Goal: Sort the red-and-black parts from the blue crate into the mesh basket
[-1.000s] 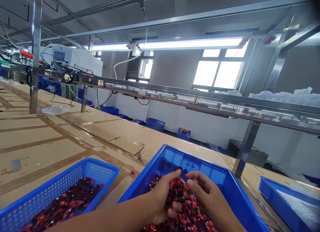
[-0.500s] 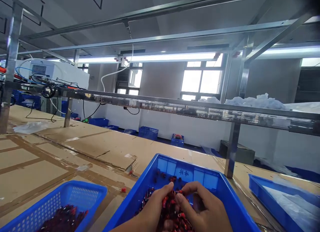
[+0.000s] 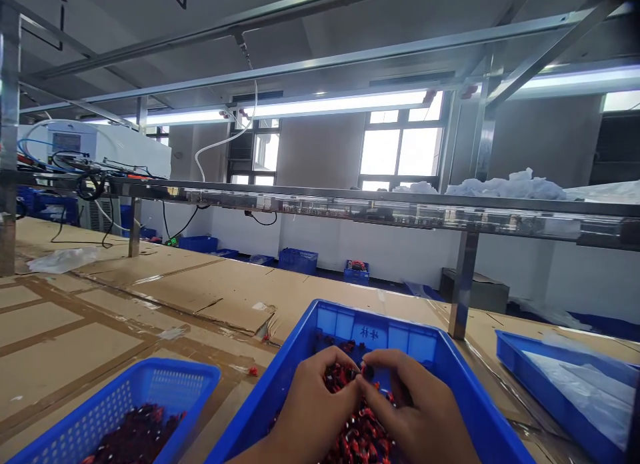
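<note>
Inside the big blue plastic tray [image 3: 345, 321], your left hand [image 3: 320, 404] and your right hand [image 3: 417, 404] work close together, both low above the pile of small red-and-black parts [image 3: 357, 437]. The hands are narrow, with the fingers curled inward and the fingertips nearly meeting in the middle. One small dark part [image 3: 369, 371] sits just at the fingertips, but you cannot tell from this view if it is really pinched or only lying against them. The parts are too small and too mixed to say exactly what they are. The pile lies in the near half of the tray, and a few pieces are scattered toward the far wall. It seems the raised tray walls are there to keep them from rolling away while you reach in with both hands. Left of this tray, a blue mesh basket [image 3: 175, 384] holds a darker heap of similar parts [image 3: 135, 431], perhaps placed there to stay in easy reach. One loose red piece [image 3: 253, 371] lies between the two containers, on the cardboard sheets [image 3: 150, 297] that cover the worktop. To the right, a shallow blue tray [image 3: 545, 364] is lined with clear plastic film [image 3: 585, 391].
</note>
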Action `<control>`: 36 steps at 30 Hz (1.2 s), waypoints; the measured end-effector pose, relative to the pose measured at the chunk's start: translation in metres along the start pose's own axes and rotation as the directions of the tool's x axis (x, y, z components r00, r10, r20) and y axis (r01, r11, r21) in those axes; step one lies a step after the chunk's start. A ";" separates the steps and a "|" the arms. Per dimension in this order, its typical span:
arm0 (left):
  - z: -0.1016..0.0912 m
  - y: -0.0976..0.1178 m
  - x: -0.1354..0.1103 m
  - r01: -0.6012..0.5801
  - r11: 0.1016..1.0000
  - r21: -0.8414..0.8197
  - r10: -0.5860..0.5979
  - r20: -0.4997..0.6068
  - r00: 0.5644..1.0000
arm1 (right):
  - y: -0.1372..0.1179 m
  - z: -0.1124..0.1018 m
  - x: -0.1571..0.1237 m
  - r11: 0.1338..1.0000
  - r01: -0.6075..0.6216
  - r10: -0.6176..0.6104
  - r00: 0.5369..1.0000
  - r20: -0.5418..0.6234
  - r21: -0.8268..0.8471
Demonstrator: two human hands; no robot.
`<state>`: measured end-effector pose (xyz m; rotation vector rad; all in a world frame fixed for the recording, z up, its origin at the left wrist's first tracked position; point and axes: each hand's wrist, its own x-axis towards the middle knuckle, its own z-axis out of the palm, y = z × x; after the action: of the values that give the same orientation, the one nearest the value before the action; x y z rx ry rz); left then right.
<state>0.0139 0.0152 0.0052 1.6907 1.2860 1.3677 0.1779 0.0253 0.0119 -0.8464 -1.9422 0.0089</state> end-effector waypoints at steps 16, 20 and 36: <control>-0.010 0.006 -0.004 -0.277 0.926 0.257 0.286 0.003 0.958 | 0.006 0.001 0.010 0.471 -0.641 0.444 0.766 0.465 0.606; -0.009 0.005 -0.004 -0.276 0.920 0.280 0.273 0.052 0.961 | 0.019 0.014 0.007 0.007 -0.797 0.394 0.557 0.731 0.604; -0.007 0.002 -0.002 -0.099 0.976 0.194 0.098 0.019 0.995 | 0.028 0.026 0.004 -0.269 -0.693 0.380 0.561 0.735 0.668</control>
<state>0.0076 0.0119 0.0085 1.9133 1.3855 1.3238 0.1720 0.0577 -0.0079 -0.6199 -0.9315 1.9776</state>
